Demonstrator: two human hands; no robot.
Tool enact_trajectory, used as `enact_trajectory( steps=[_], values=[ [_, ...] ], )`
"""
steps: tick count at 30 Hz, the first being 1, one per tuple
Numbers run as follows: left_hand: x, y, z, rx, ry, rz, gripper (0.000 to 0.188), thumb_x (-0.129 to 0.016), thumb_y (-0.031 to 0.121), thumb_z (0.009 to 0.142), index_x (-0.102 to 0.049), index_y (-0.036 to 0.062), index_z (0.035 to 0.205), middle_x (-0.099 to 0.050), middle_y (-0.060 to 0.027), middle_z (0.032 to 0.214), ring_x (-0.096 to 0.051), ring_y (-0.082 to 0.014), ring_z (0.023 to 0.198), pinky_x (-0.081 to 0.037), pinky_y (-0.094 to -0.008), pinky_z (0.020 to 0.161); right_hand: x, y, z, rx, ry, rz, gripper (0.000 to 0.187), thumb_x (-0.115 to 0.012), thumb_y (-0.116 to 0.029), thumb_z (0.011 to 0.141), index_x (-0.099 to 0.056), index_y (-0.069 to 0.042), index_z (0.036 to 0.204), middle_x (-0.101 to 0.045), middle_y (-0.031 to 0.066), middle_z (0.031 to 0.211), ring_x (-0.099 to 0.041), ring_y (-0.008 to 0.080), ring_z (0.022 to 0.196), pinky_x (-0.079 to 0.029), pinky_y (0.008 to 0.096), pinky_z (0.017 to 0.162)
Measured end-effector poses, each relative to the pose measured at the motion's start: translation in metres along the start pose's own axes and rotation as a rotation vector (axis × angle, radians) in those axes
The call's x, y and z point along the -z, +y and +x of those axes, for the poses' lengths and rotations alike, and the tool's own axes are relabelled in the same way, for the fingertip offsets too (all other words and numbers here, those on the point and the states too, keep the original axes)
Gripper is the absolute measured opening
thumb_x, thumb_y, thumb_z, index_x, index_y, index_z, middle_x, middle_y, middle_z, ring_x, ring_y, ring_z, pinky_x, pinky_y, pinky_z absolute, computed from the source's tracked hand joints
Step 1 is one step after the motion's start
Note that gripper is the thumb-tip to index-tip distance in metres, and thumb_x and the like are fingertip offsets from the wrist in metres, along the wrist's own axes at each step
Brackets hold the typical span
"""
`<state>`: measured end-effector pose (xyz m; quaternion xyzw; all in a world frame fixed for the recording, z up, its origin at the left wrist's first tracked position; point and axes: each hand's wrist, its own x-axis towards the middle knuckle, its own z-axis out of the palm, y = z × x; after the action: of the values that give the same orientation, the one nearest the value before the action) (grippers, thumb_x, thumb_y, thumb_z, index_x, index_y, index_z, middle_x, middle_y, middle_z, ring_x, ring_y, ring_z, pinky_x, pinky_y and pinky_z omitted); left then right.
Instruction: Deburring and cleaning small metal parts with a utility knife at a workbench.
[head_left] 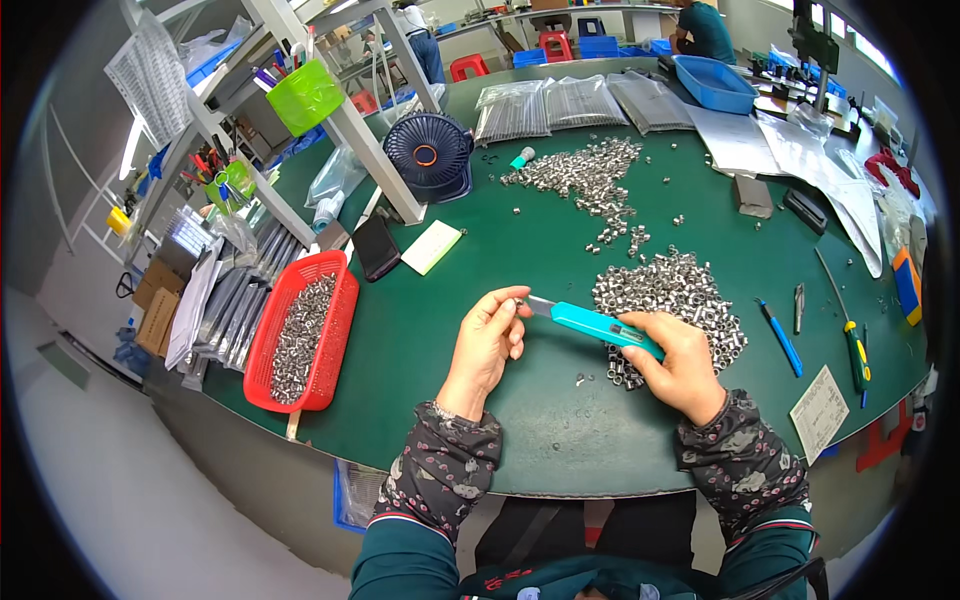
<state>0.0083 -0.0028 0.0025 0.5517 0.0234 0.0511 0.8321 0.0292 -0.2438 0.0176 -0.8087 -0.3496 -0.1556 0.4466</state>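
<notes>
My right hand (680, 362) is wrapped round a turquoise utility knife (590, 324), its blade extended toward the left. Between thumb and fingertips, my left hand (487, 340) pinches a small metal ring (519, 302), mostly hidden by the fingers. The blade tip is at that ring; whether it touches cannot be made out. Just beyond my right hand lies a heap of small shiny metal rings (672, 290) on the green table (450, 290). A looser spread of similar metal pieces (585, 180) lies farther back.
At left, a red basket (340, 340) holds more small metal pieces. A black fan (430, 155), a phone (375, 247) and a notepad (431, 247) sit nearby. On the right lie a blue-handled tool (785, 345), a screwdriver (857, 355) and a paper card (819, 413). A blue tray (715, 88) stands behind.
</notes>
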Motion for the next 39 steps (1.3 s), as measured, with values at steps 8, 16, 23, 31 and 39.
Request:
enact_trajectory(
  steps=[8, 16, 23, 31, 39],
  values=[
    [-0.0015, 0.0020, 0.0017, 0.017, -0.004, -0.064, 0.020, -0.050, 0.015, 0.090, -0.054, 0.0025, 0.105, -0.052, -0.0022, 0.080, -0.044, -0.0046, 0.056, -0.038, -0.0179, 0.043, -0.0012, 0.0025, -0.0011, -0.013, -0.012, 0.034, 0.028, -0.063, -0.016, 0.074, -0.059, -0.006, 0.100, -0.059, 0.0119, 0.077, -0.058, 0.0290, 0.066, -0.046, 0.0360, 0.059],
    [0.0030, -0.0011, 0.0020, -0.003, -0.007, -0.095, 0.017, -0.048, 0.017, 0.091, -0.054, 0.0034, 0.099, -0.052, -0.0019, 0.077, -0.043, -0.0054, 0.056, -0.037, -0.0183, 0.043, 0.0000, -0.0008, -0.0010, -0.045, -0.061, 0.049, 0.028, -0.062, -0.015, 0.074, -0.059, -0.005, 0.100, -0.059, 0.0126, 0.078, -0.058, 0.0293, 0.068, -0.046, 0.0361, 0.060],
    [0.0036, -0.0009, 0.0011, 0.020, -0.013, -0.060, 0.019, -0.048, 0.021, 0.092, -0.055, 0.0033, 0.095, -0.051, -0.0014, 0.072, -0.041, -0.0049, 0.052, -0.034, -0.0178, 0.040, -0.0010, -0.0002, -0.0009, -0.033, -0.064, 0.060, 0.028, -0.062, -0.015, 0.074, -0.058, -0.005, 0.100, -0.059, 0.0127, 0.078, -0.058, 0.0295, 0.068, -0.046, 0.0366, 0.060],
    [0.0026, -0.0012, 0.0014, 0.032, -0.005, -0.052, 0.022, -0.047, 0.024, 0.092, -0.056, 0.0034, 0.091, -0.049, -0.0005, 0.067, -0.038, -0.0046, 0.049, -0.031, -0.0175, 0.039, -0.0009, 0.0004, -0.0014, -0.028, -0.063, 0.066, 0.029, -0.063, -0.016, 0.073, -0.059, -0.005, 0.100, -0.059, 0.0124, 0.077, -0.059, 0.0290, 0.068, -0.046, 0.0366, 0.060],
    [0.0011, -0.0020, 0.0008, 0.045, -0.003, 0.005, 0.025, -0.046, 0.026, 0.092, -0.055, 0.0027, 0.087, -0.047, 0.0000, 0.061, -0.036, -0.0037, 0.045, -0.030, -0.0168, 0.037, -0.0003, -0.0005, -0.0008, -0.019, -0.077, 0.067, 0.029, -0.064, -0.017, 0.073, -0.059, -0.006, 0.100, -0.059, 0.0115, 0.077, -0.058, 0.0287, 0.067, -0.046, 0.0369, 0.059]
  ],
)
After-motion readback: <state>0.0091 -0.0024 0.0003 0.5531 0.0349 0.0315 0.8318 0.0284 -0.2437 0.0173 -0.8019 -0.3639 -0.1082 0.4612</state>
